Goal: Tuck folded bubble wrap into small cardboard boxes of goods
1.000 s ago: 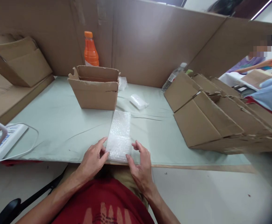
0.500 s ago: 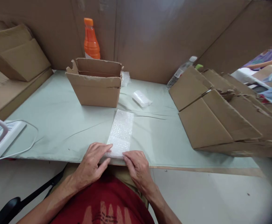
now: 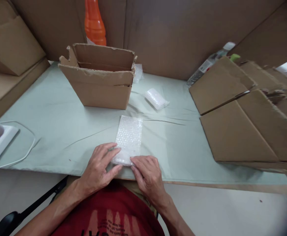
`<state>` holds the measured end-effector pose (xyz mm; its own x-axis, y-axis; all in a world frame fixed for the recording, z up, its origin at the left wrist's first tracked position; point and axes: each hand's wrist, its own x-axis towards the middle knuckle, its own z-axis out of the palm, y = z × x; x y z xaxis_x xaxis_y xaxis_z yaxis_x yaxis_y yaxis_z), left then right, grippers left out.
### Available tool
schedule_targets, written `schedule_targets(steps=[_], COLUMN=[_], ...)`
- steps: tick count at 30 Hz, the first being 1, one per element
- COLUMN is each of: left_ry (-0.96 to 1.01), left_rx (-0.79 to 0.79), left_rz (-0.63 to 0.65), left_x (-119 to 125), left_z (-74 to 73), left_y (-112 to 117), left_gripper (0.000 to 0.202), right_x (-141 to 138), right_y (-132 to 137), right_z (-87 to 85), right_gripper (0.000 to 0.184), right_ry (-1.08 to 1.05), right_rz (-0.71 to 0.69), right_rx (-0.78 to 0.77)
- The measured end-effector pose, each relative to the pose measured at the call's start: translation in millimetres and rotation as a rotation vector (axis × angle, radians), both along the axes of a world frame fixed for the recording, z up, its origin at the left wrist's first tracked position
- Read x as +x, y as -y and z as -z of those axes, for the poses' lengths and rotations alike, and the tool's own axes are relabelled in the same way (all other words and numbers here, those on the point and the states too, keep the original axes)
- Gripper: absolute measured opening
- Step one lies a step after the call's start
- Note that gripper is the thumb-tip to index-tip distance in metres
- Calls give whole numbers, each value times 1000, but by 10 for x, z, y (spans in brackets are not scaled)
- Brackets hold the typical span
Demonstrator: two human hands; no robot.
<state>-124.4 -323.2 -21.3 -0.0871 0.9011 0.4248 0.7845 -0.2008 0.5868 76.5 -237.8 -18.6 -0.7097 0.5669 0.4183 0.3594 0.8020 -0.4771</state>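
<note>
A strip of clear bubble wrap [image 3: 130, 131] lies flat on the green-covered table near its front edge, its near end folded or rolled into a thicker part. My left hand [image 3: 101, 167] is at the near left corner, fingertips on top and thumb at the front edge, closed on the wrap. At the near right corner my right hand [image 3: 148, 173] pinches the wrap between thumb and curled fingers. Whatever may lie inside the folded end cannot be made out. Beyond it, a small bubble-wrapped packet [image 3: 156, 99] rests on the cloth.
An upright open cardboard box [image 3: 104, 90] stands behind the wrap, with an orange bottle [image 3: 95, 26] behind it. Cardboard boxes [image 3: 251, 127] lean at the right beside a clear bottle [image 3: 209, 64]. At the left are a white power strip [image 3: 7, 141], its cable and another box [image 3: 12, 46].
The flat part of the bubble wrap looks shorter, its near end turned over further away from me. Both hands remain at the near corners. The view has tilted down and come closer.
</note>
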Motion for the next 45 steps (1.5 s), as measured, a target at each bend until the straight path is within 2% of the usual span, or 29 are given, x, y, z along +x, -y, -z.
schedule_targets(steps=[2,4,6,8,10,13,17,19,21,24,26,29,32,35,38,41,44,45], left_ry=[49,99,98,48,5,12,129,168,142,44,43,246,645,1065,1252,1145,863,763], left_rx=[-27,-83,-129,-137,-113,-55,-78,-138,-185,-183,-161,-164,-210,-289,-350,-345,-387,-396], left_rz=[78,75,19,-41,-95,-107,55,55,6,-87,-144,-232,-326,-279,-206,-185,-120,-86], left_x=[-19,-34,-42,-39,-30,-13,-7,-11,-13,-10,0,48,148,266,344,382,434,456], left_z=[-45,-77,-84,-65,-41,-38,-97,-118,-114,-70,-39,-21,-53,-135,-226,-252,-190,-158], left_y=[59,81,49,-25,-98,-108,66,133,131,30,-31,-17,91,171,189,208,233,235], left_gripper=[36,37,34,29,27,30,43,45,44,38,35,42,61,78,86,86,82,81], right_x=[7,38,70,84,68,10,-22,-2,24,37,17,-36,-75,-80,-34,62,141,149], right_y=[-14,-6,8,11,-2,-33,-18,23,70,117,121,100,108,183,240,200,106,77], right_z=[-40,-78,-100,-100,-86,-68,-91,-108,-120,-122,-109,-61,-13,-1,-16,-51,-123,-151], right_gripper=[26,28,29,29,29,27,28,28,26,29,32,23,19,20,17,26,52,54], right_ry=[-25,-20,-18,-10,45,104,17,28,43,56,106,80,-119,-206,-211,-263,-255,-230], right_rz=[-25,-28,36,95,73,4,-49,-78,-32,70,61,45,149,175,66,51,29,9], right_rx=[-115,-191,-148,-28,51,56,-123,-207,-167,9,65,51,-100,-357,-470,-476,-565,-591])
